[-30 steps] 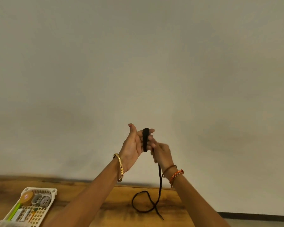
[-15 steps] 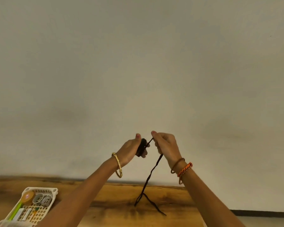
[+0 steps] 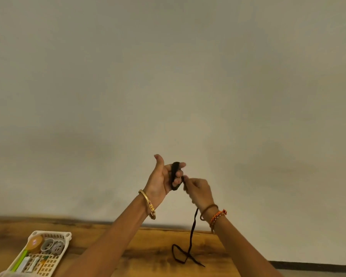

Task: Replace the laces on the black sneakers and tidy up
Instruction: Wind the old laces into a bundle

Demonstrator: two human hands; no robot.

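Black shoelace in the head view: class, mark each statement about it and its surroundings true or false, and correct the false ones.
1. The black shoelace is wound round the left hand's fingers. True.
2. The right hand pinches the lace. True.
3. The lace's free end hangs clear of the wooden table. False: it trails in a loop on the table.
4. The white basket sits right of both arms. False: it sits at the left.
5. A gold bangle circles the left wrist. True.

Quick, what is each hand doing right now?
Left hand: fingers straight, black lace wound around them.
Right hand: pinching the lace.
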